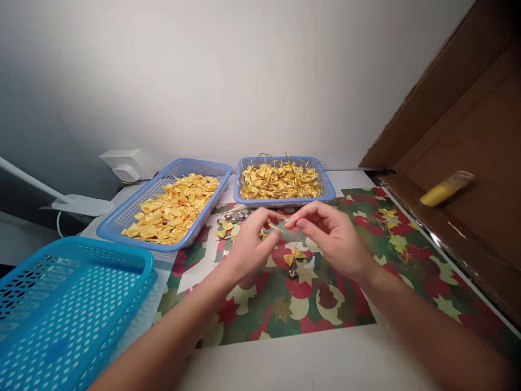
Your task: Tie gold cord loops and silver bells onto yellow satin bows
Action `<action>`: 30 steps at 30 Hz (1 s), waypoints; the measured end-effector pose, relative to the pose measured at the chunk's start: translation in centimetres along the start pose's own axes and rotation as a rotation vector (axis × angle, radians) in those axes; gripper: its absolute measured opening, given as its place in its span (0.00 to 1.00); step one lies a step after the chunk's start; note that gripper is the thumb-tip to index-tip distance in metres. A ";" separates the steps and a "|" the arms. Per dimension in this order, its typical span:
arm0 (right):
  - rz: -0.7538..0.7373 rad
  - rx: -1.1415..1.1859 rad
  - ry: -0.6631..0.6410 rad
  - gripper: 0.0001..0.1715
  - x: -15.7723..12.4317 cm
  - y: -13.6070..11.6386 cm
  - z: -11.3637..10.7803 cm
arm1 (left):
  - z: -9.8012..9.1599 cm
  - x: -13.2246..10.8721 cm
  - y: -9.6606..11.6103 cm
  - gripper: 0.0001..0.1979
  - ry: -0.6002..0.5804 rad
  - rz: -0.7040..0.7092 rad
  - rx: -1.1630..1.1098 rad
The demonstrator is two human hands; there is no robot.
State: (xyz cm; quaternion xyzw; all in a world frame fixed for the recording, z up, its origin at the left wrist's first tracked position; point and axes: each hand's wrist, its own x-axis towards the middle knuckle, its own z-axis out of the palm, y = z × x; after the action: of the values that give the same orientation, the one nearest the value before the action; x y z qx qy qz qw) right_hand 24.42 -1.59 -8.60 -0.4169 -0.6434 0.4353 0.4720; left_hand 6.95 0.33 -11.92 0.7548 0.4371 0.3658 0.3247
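Observation:
My left hand point(250, 244) and my right hand point(331, 236) meet above a red and green patterned sheet point(325, 304). Both pinch a thin gold cord point(277, 227) stretched between their fingertips. Just below them a yellow ribbon bow with a small silver bell point(293, 259) lies on the sheet. Another yellow bow point(223, 228) and some small silver bells point(236, 216) lie near my left hand. Behind stand a blue tray of flat yellow bows point(122, 217) and a smaller blue tray of bows with gold cords point(329, 193).
An empty turquoise basket point(61, 304) sits at the near left. A white lamp base point(81, 205) and a wall socket point(128, 164) are at the back left. A brown cardboard wall point(468, 136) with a yellow roll point(445, 189) borders the right. More bows point(388, 214) lie on the sheet's right.

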 end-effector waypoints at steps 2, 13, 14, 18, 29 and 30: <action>-0.024 0.060 0.023 0.07 -0.1 -0.5 -0.4 | 1.3 -0.6 -0.6 0.07 -0.137 -0.017 0.240; -0.025 -0.060 -0.015 0.06 -1.6 -2.5 -2.8 | 3.1 -1.3 -1.8 0.04 -0.235 -0.006 0.308; -0.010 -0.122 -0.020 0.07 -1.9 -1.8 -2.7 | 3.2 -1.4 -1.7 0.05 -0.226 -0.032 0.248; -0.039 -0.402 0.007 0.08 -3.3 2.7 -1.9 | 3.5 -1.8 -1.7 0.04 -0.203 -0.123 -0.021; 0.217 0.080 0.252 0.10 -5.1 7.1 0.0 | 4.3 -2.0 -1.5 0.11 -0.131 -0.398 -0.445; 0.226 0.090 0.259 0.10 -5.2 7.2 0.1 | 4.4 -2.0 -1.5 0.12 -0.125 -0.429 -0.497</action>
State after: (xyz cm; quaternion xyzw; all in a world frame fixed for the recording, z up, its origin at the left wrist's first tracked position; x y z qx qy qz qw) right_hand 26.27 -4.53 -16.72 -0.5175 -0.5059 0.4566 0.5174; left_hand 9.33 -1.61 -15.99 0.5641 0.4629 0.3375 0.5947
